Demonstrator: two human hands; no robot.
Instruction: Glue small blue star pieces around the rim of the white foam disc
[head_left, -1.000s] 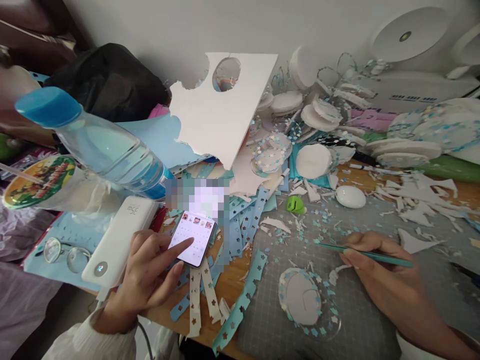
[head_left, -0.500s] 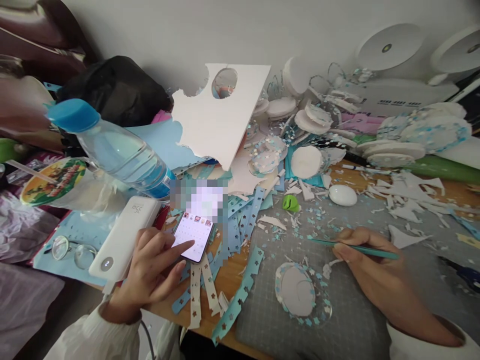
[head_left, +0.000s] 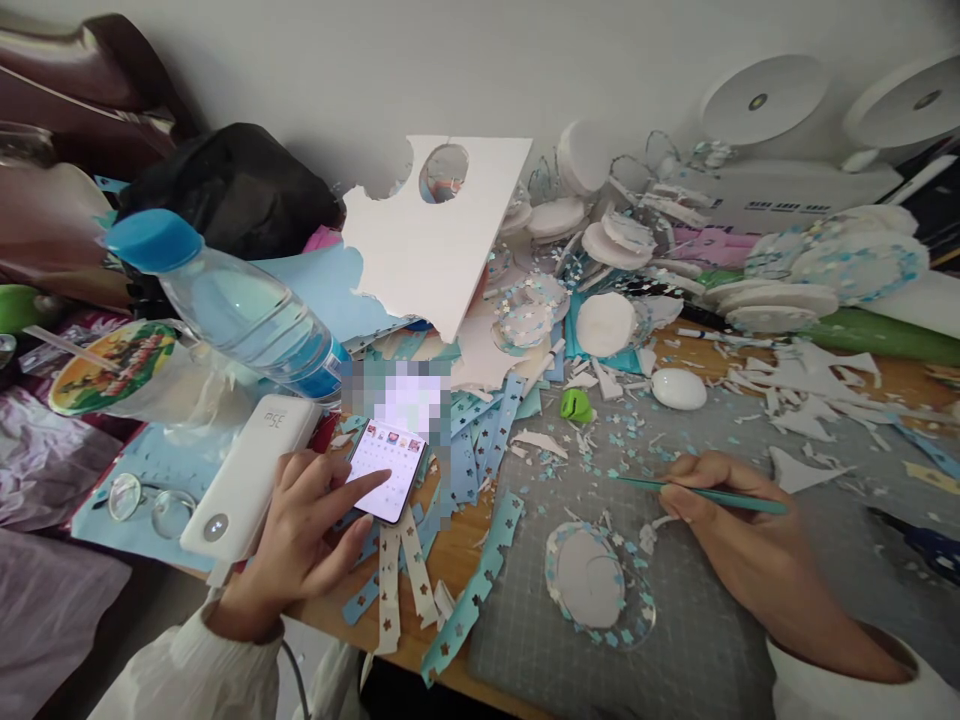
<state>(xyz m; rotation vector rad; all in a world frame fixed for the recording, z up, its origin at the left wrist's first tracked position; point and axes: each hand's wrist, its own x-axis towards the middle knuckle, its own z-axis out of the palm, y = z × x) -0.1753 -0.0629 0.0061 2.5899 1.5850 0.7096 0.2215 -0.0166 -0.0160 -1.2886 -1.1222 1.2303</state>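
My left hand [head_left: 300,530] is over a phone [head_left: 385,485] with a lit keyboard on its screen. Its index finger reaches onto the screen, and the hand holds nothing. My right hand [head_left: 742,550] pinches slim teal tweezers [head_left: 720,496], their tip pointing left above a grey cutting mat [head_left: 555,670]. Just below that tip lies a round white disc [head_left: 589,572] edged with small blue and white stars, with a star-studded ring loop at its right side. A white scrap [head_left: 654,535] sits by my right fingertips.
A white power bank [head_left: 251,480], a tilted water bottle [head_left: 240,310] and glasses [head_left: 150,505] lie at left. Punched paper strips [head_left: 472,590] spread beside the mat. Behind are a cut white board [head_left: 427,240], a green object [head_left: 576,405] and several white discs [head_left: 604,325]. Scissors [head_left: 915,545] lie far right.
The view has shifted slightly. My left index finger stays over the phone screen with little change, and my right hand keeps the tweezers in nearly the same place.
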